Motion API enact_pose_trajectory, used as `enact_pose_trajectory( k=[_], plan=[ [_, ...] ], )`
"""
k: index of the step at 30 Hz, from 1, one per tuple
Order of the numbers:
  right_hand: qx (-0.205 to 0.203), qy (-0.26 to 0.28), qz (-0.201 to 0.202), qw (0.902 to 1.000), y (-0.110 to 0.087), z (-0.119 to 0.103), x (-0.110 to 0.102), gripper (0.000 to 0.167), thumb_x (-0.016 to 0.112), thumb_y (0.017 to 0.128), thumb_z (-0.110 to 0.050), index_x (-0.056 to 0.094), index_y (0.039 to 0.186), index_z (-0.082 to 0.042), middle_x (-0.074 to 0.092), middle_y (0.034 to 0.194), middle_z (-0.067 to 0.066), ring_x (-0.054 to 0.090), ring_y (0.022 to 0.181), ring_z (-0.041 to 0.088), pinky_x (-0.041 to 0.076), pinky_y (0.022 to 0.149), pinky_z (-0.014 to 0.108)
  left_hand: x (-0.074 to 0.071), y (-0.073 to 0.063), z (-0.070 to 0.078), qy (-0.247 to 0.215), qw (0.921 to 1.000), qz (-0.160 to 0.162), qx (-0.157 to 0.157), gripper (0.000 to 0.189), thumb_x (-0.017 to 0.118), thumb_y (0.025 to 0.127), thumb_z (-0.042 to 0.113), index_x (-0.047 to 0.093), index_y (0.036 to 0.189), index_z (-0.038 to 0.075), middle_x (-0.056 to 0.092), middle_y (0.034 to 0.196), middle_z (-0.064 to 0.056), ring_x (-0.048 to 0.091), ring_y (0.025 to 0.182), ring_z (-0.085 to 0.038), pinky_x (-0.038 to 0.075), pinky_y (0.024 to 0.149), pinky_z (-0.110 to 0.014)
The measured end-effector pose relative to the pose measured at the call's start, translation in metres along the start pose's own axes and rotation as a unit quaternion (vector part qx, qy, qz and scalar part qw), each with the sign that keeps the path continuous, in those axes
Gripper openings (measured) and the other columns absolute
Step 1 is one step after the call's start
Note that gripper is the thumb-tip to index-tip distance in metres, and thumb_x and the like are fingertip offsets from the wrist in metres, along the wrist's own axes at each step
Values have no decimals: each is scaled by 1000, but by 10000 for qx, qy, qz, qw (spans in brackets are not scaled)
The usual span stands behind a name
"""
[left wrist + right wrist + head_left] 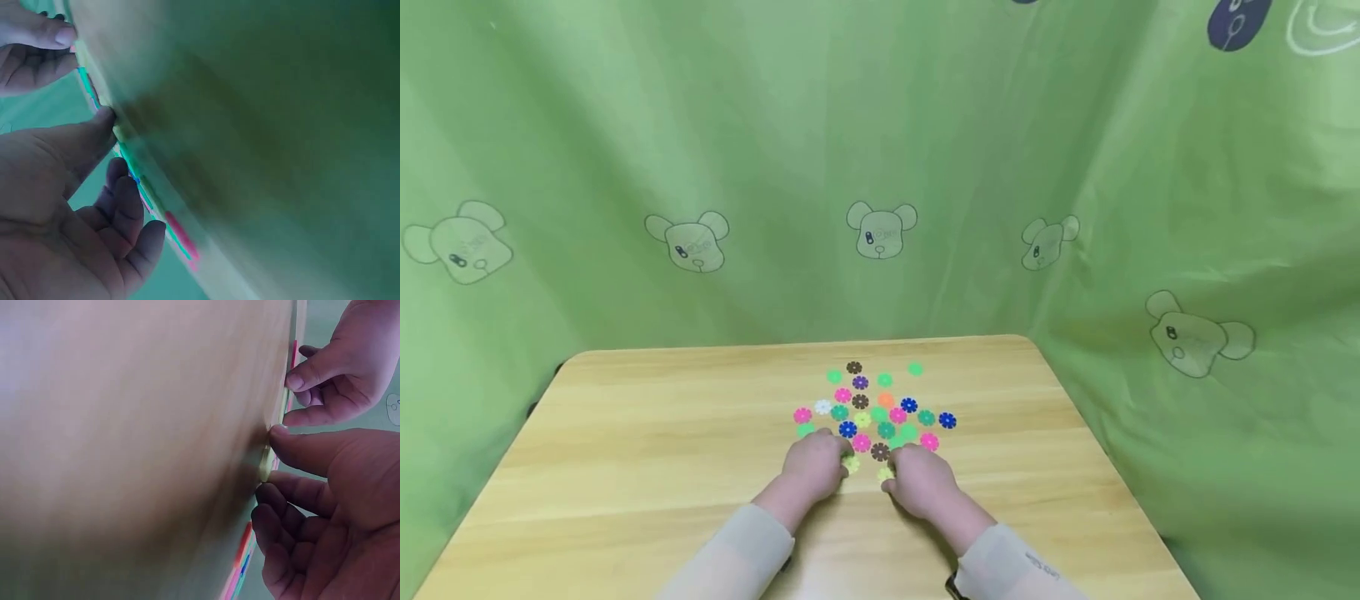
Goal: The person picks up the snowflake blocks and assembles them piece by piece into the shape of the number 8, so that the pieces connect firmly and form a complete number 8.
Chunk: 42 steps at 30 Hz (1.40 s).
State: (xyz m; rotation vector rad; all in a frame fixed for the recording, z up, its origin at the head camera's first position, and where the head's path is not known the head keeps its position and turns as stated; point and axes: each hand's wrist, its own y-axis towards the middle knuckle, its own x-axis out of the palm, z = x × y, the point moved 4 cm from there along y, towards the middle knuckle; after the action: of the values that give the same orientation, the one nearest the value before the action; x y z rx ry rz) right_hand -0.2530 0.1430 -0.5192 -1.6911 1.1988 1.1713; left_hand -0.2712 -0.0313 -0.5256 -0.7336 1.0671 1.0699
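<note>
Many small, flat, notched plastic snowflake discs lie spread over the table in the head view. My left hand (815,465) is at the near left edge of the spread, its thumb and index finger pinching a yellow snowflake disc (852,463) at its rim. Opposite it, my right hand (922,481) pinches a second yellow snowflake disc (884,475) between thumb and index finger. That yellow disc (265,464) shows edge-on in the right wrist view, close to the tabletop. Between the hands, slightly farther out, lies a brown disc (880,452).
Pink (929,442), blue (947,420), green (915,368), white (823,407) and orange (886,400) discs lie beyond the hands, a few overlapping. The wooden table (625,433) has rounded far corners. A green curtain (790,125) with printed bear heads hangs behind and at the sides.
</note>
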Motion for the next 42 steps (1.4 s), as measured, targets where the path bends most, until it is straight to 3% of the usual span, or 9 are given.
enact_pose_trajectory(
  k=[5,11,15,18,22,25,30,35,42],
  plan=[
    [11,260,-18,9997,3,2,2,34,88,86,-25,74,109,-4,72,99,7,69,93,29,60,84,50,2,2,4,-87,9998,-164,91,28,75,91,6,79,117,17,67,106,-6,65,96,-27,61,79,-43],
    [-52,452,-77,9989,8,1,1,28,88,85,-23,71,99,-7,68,90,1,66,84,24,60,80,47,-6,5,7,-1,9997,-151,211,24,72,88,1,75,107,15,65,102,-5,62,93,-25,59,77,-42],
    [-303,1069,-1,9938,11,2,3,19,84,88,-15,66,92,-12,59,80,-4,57,72,14,55,69,34,-9,0,-4,-939,9955,-100,-44,18,79,88,7,64,92,16,60,82,2,57,75,-17,54,65,-33],
    [-468,1952,283,9792,16,6,0,12,80,91,-8,69,97,-9,59,79,-7,56,71,10,54,65,26,-14,-6,-16,-2629,9636,67,-483,15,81,91,11,66,91,10,62,77,0,57,67,-15,53,61,-29],
    [-640,3125,1004,9424,23,6,-11,14,81,90,-3,76,103,-5,67,84,-4,62,74,12,59,68,24,-23,-11,-24,-4446,8912,245,-867,15,77,95,10,71,101,-2,71,85,-10,67,71,-22,61,65,-37],
    [-967,3623,1461,9154,25,0,-17,14,82,88,1,77,100,-3,71,86,1,65,76,14,61,69,26,-26,-12,-26,-4830,8699,253,-969,17,73,99,11,72,103,-5,73,86,-9,68,72,-22,63,67,-42],
    [-1440,3758,1836,8969,26,-10,-20,14,82,86,5,78,97,-2,75,89,5,69,79,14,63,74,26,-27,-12,-27,-4936,8625,290,-1073,17,70,100,11,73,102,-6,73,84,-6,66,70,-17,63,69,-45],
    [-1364,3696,2027,8965,28,-9,-18,13,82,86,6,78,94,-4,74,87,1,68,77,13,62,72,26,-28,-11,-26,-5065,8542,347,-1125,18,69,101,11,73,104,-7,72,84,-6,64,70,-16,64,70,-45],
    [-1318,3758,1986,8955,29,-9,-22,10,83,88,0,79,95,-5,73,86,-3,67,77,14,62,72,27,-32,-9,-27,-4979,8598,404,-1060,18,70,101,11,74,104,-6,72,83,-5,65,71,-19,63,67,-40]
  ],
)
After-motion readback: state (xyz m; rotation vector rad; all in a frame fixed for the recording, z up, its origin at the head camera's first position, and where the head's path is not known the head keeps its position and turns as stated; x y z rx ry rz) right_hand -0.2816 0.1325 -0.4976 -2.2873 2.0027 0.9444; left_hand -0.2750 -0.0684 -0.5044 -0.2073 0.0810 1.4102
